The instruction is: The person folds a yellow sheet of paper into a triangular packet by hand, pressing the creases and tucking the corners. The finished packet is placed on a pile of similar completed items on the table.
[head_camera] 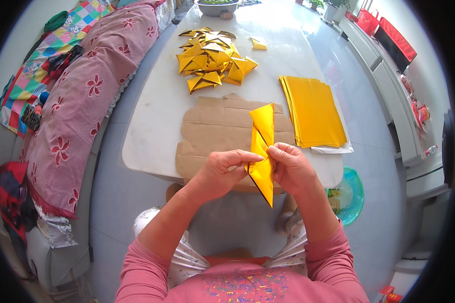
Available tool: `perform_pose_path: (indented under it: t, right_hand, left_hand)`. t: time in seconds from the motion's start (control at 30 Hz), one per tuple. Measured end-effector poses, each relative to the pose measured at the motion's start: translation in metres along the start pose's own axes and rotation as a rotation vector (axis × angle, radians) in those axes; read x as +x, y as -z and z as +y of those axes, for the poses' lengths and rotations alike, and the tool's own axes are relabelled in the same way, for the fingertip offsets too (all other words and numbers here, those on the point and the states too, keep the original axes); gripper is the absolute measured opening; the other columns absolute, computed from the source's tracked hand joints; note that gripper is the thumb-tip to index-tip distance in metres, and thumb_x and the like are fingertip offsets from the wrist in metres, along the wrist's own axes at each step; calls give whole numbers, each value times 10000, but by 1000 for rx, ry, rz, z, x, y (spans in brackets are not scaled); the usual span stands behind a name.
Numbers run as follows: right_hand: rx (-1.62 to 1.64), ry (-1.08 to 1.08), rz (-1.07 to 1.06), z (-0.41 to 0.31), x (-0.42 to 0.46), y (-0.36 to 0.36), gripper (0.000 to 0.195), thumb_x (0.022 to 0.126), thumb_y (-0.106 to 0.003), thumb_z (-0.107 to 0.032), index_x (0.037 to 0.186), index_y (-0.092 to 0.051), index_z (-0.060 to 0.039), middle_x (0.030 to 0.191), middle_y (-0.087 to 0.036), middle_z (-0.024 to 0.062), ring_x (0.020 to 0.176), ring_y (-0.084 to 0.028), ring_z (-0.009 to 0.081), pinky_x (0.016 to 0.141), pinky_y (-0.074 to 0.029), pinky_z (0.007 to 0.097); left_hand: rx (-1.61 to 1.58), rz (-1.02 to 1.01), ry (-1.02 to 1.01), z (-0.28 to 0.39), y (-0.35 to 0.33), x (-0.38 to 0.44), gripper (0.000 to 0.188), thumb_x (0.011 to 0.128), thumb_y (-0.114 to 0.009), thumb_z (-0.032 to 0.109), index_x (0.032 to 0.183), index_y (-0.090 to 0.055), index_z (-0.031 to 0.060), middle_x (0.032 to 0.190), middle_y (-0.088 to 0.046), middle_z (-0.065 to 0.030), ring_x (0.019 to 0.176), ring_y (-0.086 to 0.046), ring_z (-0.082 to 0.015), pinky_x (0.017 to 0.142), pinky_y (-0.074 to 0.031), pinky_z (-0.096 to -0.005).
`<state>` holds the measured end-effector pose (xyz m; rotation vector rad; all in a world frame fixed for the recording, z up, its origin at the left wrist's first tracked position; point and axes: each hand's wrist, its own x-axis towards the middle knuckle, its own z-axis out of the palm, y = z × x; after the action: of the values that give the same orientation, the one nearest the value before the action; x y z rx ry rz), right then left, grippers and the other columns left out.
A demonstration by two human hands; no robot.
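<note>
Both my hands hold one folded sheet of gold foil paper (264,136), a long shape with pointed ends, above the near edge of a brown cardboard sheet (216,128). My left hand (222,170) pinches its left edge, the index finger lying on the fold. My right hand (294,166) grips the right edge between thumb and fingers. Beyond the cardboard lies a heap of folded gold paper pieces (212,57), with a single folded piece (258,44) to its right. A stack of flat gold paper sheets (314,111) lies on white paper at the right.
The white table (151,128) has rounded corners. At its far end stand a metal bowl of green fruit (216,8) and a small spool (226,15). A turquoise basket (354,197) is below the right corner. A sofa with a pink cover (87,94) runs along the left.
</note>
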<state>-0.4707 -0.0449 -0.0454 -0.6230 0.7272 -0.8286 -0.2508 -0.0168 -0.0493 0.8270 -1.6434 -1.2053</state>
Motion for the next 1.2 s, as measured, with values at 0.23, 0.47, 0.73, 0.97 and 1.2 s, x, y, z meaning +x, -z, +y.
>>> perform_pose_path:
  t: [0.23,0.47,0.73,0.97,1.2]
  right_hand:
    - [10,-18,-14,-2,2,2,178,995,-619,-219,920,-632,-58,788,-620,30,654,-583,106,570,-485,236]
    - [41,4,-54,-1,4,7,120,997,-602,-145,956,-635,-38,802,-662,43,681,-657,118,602,-546,254]
    - [-21,115,-9,2,4,6,166,1003,-602,-203,1010,-632,-40,826,-616,3,704,-556,65,634,-462,208]
    - [-261,368,-124,-2,-6,-7,428,972,-601,-67,1390,-523,-17,1003,-651,50,902,-629,118,814,-517,235]
    - [-263,537,-112,8,-2,-11,490,934,-604,34,1412,-515,-25,1086,-658,58,1001,-624,131,901,-515,268]
  left_hand:
    - [98,3,-51,10,6,2,211,888,-654,-47,1076,-710,30,984,-730,-96,915,-700,-181,813,-550,-273]
    - [140,-27,-93,11,8,1,156,905,-656,-39,1025,-722,36,929,-728,-80,851,-698,-163,756,-539,-252]
    - [141,7,-115,13,11,2,132,884,-692,-25,1003,-725,22,932,-737,-91,847,-705,-166,746,-544,-257]
    - [-10,204,-17,11,11,0,168,903,-656,-70,1025,-733,15,987,-728,-62,928,-668,-128,830,-526,-240]
    - [-79,240,-12,8,8,1,161,904,-658,-69,1022,-732,12,989,-727,-58,924,-663,-115,838,-526,-231]
